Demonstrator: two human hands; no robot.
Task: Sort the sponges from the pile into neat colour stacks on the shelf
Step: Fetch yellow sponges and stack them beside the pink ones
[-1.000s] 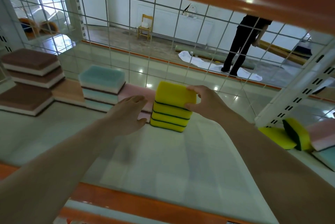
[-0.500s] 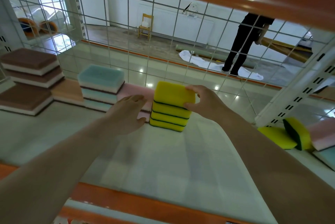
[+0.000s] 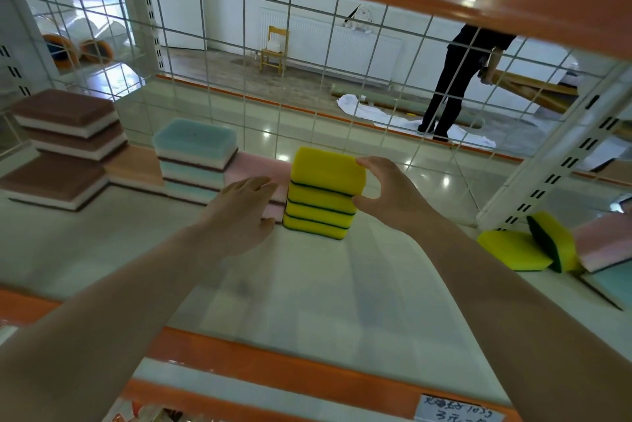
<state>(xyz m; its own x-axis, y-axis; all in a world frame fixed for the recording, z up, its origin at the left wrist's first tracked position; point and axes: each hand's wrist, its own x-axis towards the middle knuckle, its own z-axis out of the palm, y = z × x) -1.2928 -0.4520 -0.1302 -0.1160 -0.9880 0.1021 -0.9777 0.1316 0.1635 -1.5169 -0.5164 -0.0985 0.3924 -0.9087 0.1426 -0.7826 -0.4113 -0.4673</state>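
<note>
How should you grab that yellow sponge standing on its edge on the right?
Probably from above: pinch the leaning yellow sponge across its flat faces, green pad on one side, foam on the other. Its top edge is free, while the flat yellow sponge blocks its left base.

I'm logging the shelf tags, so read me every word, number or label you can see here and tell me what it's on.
Handwritten price tag on the orange front edge of the shelf: characters and digits, too blurred and cut off to read reliably.
Sponges, wire grid and shelf uprights: no text visible.
</note>
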